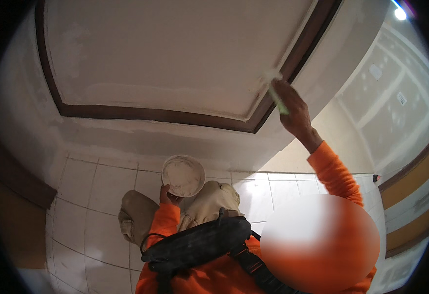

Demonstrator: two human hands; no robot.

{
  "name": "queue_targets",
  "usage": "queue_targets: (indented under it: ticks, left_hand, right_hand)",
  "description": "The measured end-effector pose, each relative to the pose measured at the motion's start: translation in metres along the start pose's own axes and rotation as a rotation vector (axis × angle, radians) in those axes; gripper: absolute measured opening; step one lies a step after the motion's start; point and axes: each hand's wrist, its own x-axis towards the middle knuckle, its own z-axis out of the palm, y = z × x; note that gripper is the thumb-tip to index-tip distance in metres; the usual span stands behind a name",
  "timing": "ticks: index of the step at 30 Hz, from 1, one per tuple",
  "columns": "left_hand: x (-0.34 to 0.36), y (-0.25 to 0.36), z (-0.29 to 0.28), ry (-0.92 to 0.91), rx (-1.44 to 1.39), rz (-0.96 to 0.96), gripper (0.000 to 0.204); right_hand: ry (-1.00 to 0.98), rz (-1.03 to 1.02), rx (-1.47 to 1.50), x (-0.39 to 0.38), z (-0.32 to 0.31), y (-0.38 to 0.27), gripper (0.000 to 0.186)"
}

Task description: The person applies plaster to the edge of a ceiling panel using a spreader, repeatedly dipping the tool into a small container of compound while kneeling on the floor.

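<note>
My left hand [169, 196] grips the lower left side of a round white tub [198, 165], with its thumb up along the wall. Pale, creamy material [182, 177] coats the inside of the tub. Up to the right, my right hand [293, 107] is closed around the green handle of a brush [279, 101]. The brush's whitish head is blurred and meets the wall panel [165, 59] beside the dark brown trim [266, 113], close to the trim's lower right corner.
White floor tiles [109, 188] lie below the wall. A black bag [200, 242] hangs across my front, above my bent knees [138, 215]. At the far left stands a brown wooden piece [13, 210]. Patched wallboard [386, 83] and brown-and-white striped panels [410, 201] are on the right.
</note>
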Motion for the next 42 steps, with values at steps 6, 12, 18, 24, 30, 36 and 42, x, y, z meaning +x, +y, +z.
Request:
queue_targets:
  ticks: [6, 12, 18, 24, 30, 36, 42]
  left_hand:
    - [0.007, 0.0, -0.009, 0.017, 0.061, -0.005, 0.061]
    - [0.011, -0.004, -0.012, 0.022, 0.058, -0.002, 0.071]
    - [0.008, 0.0, -0.01, 0.024, 0.046, -0.019, 0.069]
    - [0.003, 0.0, -0.005, 0.026, 0.073, -0.011, 0.073]
    - [0.006, -0.001, -0.007, 0.05, 0.091, -0.019, 0.074]
    - [0.008, -0.002, -0.007, 0.007, 0.09, -0.016, 0.067]
    - [0.003, 0.0, -0.001, 0.024, 0.106, 0.004, 0.074]
  right_hand:
    - [0.377, 0.254, 0.094, 0.037, 0.035, 0.0, 0.07]
    - [0.355, 0.173, -0.039, 0.031, 0.057, -0.001, 0.069]
    - [0.255, 0.274, -0.012, 0.006, 0.091, -0.015, 0.068]
    - [0.066, 0.437, 0.18, -0.086, 0.169, -0.055, 0.067]
    - [-0.05, 0.48, 0.247, -0.116, 0.157, -0.072, 0.07]
    - [0.383, 0.328, 0.124, -0.015, 0.094, -0.045, 0.05]
    - [0.513, 0.313, 0.05, 0.019, 0.097, -0.022, 0.054]
